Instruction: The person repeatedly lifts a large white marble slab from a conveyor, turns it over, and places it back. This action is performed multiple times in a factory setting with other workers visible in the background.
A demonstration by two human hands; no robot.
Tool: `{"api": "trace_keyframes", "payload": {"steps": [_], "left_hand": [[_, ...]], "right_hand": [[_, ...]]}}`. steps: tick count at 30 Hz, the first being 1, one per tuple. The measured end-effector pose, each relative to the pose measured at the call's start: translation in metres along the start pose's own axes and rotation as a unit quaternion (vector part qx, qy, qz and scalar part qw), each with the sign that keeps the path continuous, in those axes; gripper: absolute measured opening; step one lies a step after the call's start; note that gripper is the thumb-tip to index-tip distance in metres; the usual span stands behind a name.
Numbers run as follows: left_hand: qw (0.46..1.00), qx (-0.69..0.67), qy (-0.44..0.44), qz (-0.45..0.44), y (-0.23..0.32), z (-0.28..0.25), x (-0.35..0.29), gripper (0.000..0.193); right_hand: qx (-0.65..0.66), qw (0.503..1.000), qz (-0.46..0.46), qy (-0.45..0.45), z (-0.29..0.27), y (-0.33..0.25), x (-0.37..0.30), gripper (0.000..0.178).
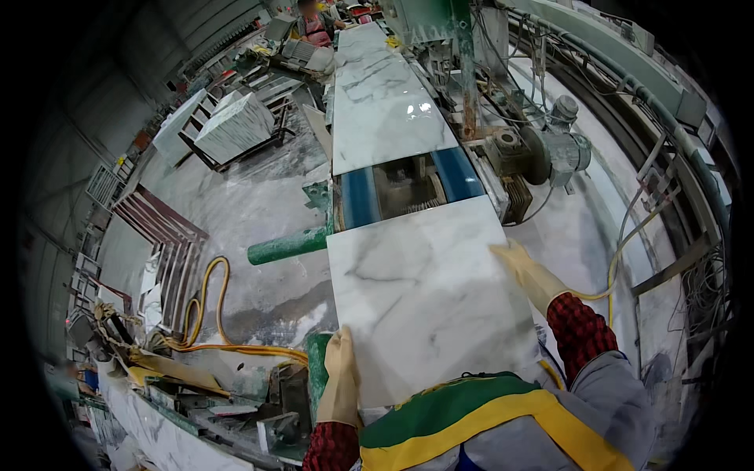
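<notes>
In front of me a white marble slab (428,290) with grey veins lies flat. My left hand (339,381), in a cream rubber glove, grips the slab's left edge near my body. On the opposite side my right hand (530,275), gloved alike, holds the right edge farther up; its fingers under the slab are hidden. Beyond a gap, a second marble slab (385,98) rests on the conveyor. Blue belts (458,174) of the conveyor show in the gap between the two slabs.
A motor (565,153) stands right of the conveyor. Left are a green roller (287,246), a metal rack (161,216), stacked marble blocks (236,125) and a yellow hose (224,345) on the floor. A person (316,27) is at the far end.
</notes>
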State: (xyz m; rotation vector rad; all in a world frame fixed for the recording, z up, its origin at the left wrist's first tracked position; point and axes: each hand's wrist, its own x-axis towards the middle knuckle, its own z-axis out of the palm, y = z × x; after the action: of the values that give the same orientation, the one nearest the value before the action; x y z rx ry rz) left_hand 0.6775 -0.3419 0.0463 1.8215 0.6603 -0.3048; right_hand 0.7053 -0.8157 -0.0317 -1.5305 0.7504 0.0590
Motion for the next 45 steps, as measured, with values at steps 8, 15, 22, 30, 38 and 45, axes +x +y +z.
{"api": "trace_keyframes", "payload": {"steps": [8,15,22,30,38,45], "left_hand": [[0.991,0.106,-0.033,0.076,0.030,0.029,0.155,0.061],[0.975,0.194,-0.074,0.081,0.077,0.046,0.190,0.066],[0.978,0.179,-0.064,0.082,0.098,0.069,0.218,0.067],[0.981,0.167,-0.073,0.070,0.142,0.077,0.220,0.074],[0.980,0.174,-0.016,0.099,0.156,0.090,0.214,0.064],[0.968,0.238,-0.021,0.076,0.150,0.102,0.251,0.075]], "right_hand": [[-0.053,0.992,0.004,0.115,0.031,-0.035,0.075,0.066],[0.099,0.989,0.109,-0.009,-0.015,-0.007,0.023,0.071],[0.112,0.981,0.161,-0.006,0.011,-0.025,-0.076,0.053],[0.042,0.992,0.107,0.050,0.015,-0.004,-0.026,0.056],[0.091,0.990,0.101,0.043,0.020,-0.027,-0.012,0.050],[0.106,0.987,0.114,0.037,0.014,-0.032,0.003,0.052]]}}
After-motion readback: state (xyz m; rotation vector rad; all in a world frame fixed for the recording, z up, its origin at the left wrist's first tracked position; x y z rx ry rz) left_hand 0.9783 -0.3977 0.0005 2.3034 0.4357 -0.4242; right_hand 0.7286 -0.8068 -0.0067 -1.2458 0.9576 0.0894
